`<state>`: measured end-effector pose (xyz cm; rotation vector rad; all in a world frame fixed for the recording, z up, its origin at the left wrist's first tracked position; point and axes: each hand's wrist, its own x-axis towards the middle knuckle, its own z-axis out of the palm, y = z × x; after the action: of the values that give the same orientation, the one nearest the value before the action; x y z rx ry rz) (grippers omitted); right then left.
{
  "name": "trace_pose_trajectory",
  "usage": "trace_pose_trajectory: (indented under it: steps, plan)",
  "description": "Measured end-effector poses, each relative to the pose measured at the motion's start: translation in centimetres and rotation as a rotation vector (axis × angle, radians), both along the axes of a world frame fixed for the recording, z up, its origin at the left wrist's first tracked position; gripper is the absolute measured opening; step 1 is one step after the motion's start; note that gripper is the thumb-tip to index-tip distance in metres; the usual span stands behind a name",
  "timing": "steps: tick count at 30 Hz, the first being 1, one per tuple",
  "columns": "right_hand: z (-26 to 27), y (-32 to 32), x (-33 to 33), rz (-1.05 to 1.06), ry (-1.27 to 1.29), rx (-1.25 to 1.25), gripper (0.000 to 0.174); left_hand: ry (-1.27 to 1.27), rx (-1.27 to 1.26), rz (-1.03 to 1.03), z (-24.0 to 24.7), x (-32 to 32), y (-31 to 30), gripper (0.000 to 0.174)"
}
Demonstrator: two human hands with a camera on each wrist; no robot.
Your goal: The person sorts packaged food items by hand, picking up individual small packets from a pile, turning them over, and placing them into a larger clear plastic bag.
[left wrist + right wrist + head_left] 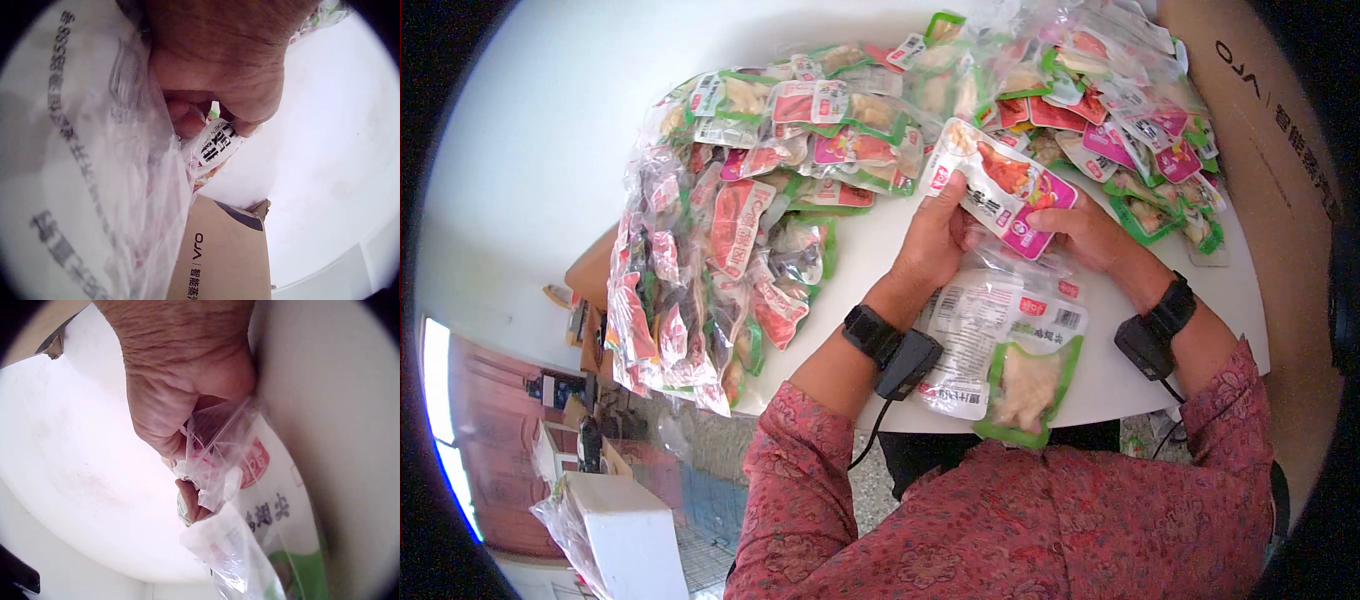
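Observation:
Both hands hold one printed food packet (1012, 180), white with orange and magenta, tilted above the table. My left hand (935, 238) grips its left edge, thumb lying on the front. At the lower right corner, my right hand (1092, 235) pinches it with the thumb on the magenta part. Just below the hands is a clear plastic bag (952, 345) of packets, including a green-edged one (1032, 385) with pale pieces showing. In the right wrist view, crinkled clear film (215, 447) bunches under the right hand. The left hand's fingertips are partly hidden behind the packet.
A big heap of bagged packets (735, 225) covers the white table's left side. Another heap (1100, 90) lies at the back right. A tall cardboard box (1280, 190) stands along the right edge. Low on the left, away from the table, is a white box (625, 530).

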<state>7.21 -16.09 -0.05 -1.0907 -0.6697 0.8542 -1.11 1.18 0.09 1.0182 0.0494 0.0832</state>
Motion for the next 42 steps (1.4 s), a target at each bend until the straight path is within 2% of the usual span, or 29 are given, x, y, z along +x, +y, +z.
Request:
trace_pose_trajectory:
  steps: [1, 8, 10, 14, 17, 26, 28, 42]
  plan:
    - [0.2, 0.0, -0.2, -0.004, 0.013, 0.013, 0.047, -0.024, 0.020, -0.060, -0.4, 0.1, 0.5, 0.045]
    - [0.3, -0.1, -0.2, -0.004, 0.012, 0.012, 0.047, -0.029, 0.045, -0.077, -0.6, 0.1, 0.7, 0.043]
    - [0.2, -0.2, 0.0, 0.012, -0.016, -0.006, 0.046, 0.006, -0.006, 0.008, 0.3, -0.2, -0.1, 0.032]
    - [0.2, -0.3, -0.1, -0.010, 0.011, -0.016, 0.045, 0.013, -0.025, -0.030, -0.2, 0.0, 0.2, 0.033]
    - [0.3, -0.2, -0.2, -0.010, 0.010, -0.014, 0.045, -0.036, 0.006, -0.060, -0.3, 0.0, 0.3, 0.041]
    - [0.2, -0.1, 0.0, -0.014, -0.020, 0.004, 0.046, -0.019, 0.026, -0.037, -0.7, -0.1, 0.7, 0.028]
    - [0.1, -0.1, 0.0, 0.002, -0.007, 0.031, 0.046, 0.005, -0.038, -0.032, -0.4, -0.1, 0.6, 0.016]
    - [0.6, -0.2, 0.0, -0.009, 0.040, -0.006, 0.043, 0.013, -0.023, -0.049, -0.3, -0.2, 0.5, 0.019]
